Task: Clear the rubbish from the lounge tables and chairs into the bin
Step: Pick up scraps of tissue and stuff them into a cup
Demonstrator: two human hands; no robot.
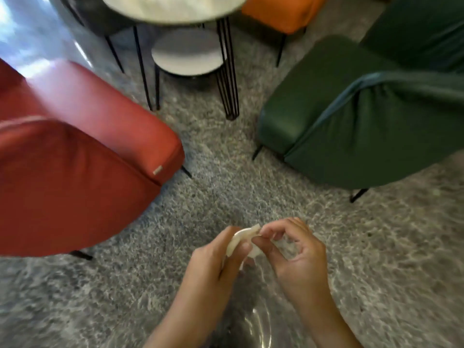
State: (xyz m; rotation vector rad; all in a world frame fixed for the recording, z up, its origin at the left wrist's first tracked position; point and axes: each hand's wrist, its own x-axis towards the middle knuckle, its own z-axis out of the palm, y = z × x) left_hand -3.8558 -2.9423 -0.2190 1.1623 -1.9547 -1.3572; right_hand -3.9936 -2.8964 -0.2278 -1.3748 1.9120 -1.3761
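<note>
Both of my hands meet low in the view above the grey carpet. My left hand (216,259) grips a small crumpled piece of white rubbish (242,238), like tissue or thin paper. My right hand (298,254) pinches the same piece at its upper right edge with thumb and fingertips. Part of the white piece is hidden between the fingers. A clear plastic bag (253,325) seems to hang below my wrists, catching glints of light. No bin is in view.
A red armchair (75,159) stands at the left and a green armchair (364,116) at the right. Ahead is a round white table (175,13) on black wire legs, with a lower round table (188,54) beneath it. An orange seat (278,11) sits behind.
</note>
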